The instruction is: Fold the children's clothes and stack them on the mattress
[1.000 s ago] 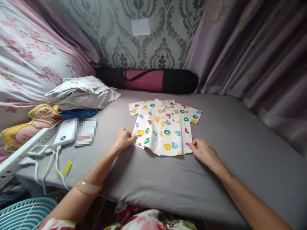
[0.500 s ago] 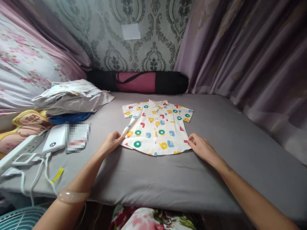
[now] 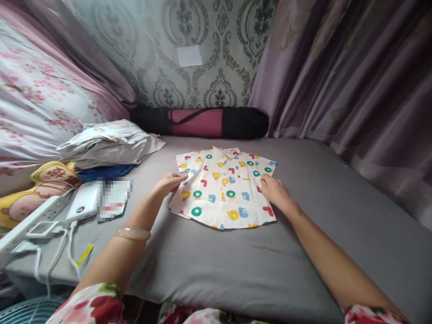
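A small white short-sleeved shirt (image 3: 221, 193) with colourful letter-like prints lies spread flat, its collar toward the wall and its curved hem toward me. My left hand (image 3: 171, 182) is at the shirt's left side edge below the sleeve, fingers close together on the fabric. On the opposite side edge, below the right sleeve, my right hand (image 3: 274, 189) pinches the cloth between thumb and fingers.
Crumpled clothes (image 3: 111, 141) lie at the back left on the grey sheet (image 3: 337, 216). A black and pink bag (image 3: 199, 122) runs along the wall. At the left are a power strip (image 3: 37, 220), a white power bank (image 3: 82, 201), cables and a blurred packet (image 3: 114, 200).
Both hands have moved from the hem corners up the shirt's sides, toward the sleeves. The lower corners now lie uncovered. The camera view has shifted slightly.
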`<move>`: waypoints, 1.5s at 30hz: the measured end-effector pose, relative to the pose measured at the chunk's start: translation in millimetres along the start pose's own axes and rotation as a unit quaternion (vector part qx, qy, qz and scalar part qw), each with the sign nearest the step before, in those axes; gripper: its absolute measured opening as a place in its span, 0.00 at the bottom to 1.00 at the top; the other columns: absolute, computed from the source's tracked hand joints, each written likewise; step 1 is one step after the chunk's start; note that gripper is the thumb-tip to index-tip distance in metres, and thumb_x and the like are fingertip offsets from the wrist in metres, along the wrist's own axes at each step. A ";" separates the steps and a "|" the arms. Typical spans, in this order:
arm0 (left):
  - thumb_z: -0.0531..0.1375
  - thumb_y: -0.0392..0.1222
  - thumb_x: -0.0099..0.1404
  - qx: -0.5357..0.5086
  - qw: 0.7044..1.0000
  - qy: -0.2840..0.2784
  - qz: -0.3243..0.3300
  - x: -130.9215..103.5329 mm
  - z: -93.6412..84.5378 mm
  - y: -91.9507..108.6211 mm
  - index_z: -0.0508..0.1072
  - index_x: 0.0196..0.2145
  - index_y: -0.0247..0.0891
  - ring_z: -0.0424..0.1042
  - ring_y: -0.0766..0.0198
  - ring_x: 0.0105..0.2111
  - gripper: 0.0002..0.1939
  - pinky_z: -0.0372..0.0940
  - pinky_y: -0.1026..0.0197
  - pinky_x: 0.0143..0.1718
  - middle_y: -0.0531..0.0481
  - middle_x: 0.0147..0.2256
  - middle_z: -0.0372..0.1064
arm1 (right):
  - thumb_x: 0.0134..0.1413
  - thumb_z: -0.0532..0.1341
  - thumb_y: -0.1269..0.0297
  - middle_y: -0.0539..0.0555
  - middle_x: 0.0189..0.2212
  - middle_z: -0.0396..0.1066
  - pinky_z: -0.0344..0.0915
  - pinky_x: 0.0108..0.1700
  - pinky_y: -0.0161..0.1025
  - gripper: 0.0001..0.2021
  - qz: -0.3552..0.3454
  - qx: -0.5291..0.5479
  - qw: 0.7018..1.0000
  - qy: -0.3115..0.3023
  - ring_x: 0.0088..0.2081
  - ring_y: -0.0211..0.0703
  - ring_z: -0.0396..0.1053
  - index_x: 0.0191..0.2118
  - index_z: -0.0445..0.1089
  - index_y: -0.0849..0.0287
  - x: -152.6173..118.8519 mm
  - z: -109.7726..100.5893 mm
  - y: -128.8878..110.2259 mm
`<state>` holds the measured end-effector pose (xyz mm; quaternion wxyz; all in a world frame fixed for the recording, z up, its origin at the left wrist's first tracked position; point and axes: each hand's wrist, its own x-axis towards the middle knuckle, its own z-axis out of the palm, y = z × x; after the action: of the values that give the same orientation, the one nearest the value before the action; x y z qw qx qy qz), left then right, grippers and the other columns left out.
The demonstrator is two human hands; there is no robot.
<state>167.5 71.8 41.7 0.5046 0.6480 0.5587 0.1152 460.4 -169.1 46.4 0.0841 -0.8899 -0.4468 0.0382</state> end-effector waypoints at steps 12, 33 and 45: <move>0.61 0.44 0.50 -0.024 0.990 0.127 0.049 45.8 28.3 24.0 0.70 0.45 0.34 0.59 0.67 0.17 0.24 0.55 0.64 0.19 0.55 0.20 0.61 | 0.59 0.56 0.63 0.60 0.48 0.68 0.64 0.45 0.38 0.13 0.002 0.047 0.998 0.041 0.46 0.49 0.70 0.48 0.70 0.57 45.2 23.4 43.0; 0.47 0.35 0.66 0.407 0.822 0.200 0.345 28.3 56.7 14.0 0.74 0.44 0.36 0.62 0.46 0.49 0.18 0.62 0.46 0.50 0.36 0.48 0.63 | 0.62 0.44 0.73 0.63 0.56 0.65 0.53 0.58 0.47 0.22 -0.128 -0.020 0.990 0.063 0.56 0.54 0.59 0.56 0.68 0.62 48.6 18.9 3.5; 0.38 0.54 0.73 0.456 0.812 -0.016 0.364 48.0 102.8 24.7 0.51 0.67 0.35 0.41 0.51 0.68 0.31 0.40 0.47 0.66 0.40 0.68 0.42 | 0.67 0.39 0.49 0.58 0.70 0.38 0.30 0.67 0.53 0.31 -0.153 0.025 0.987 -0.052 0.70 0.51 0.34 0.69 0.47 0.60 77.2 57.3 -57.0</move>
<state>272.6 61.5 -6.6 0.0807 0.9616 0.2620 0.0123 453.4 -67.2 1.0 0.0876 -0.8057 -0.5801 0.0817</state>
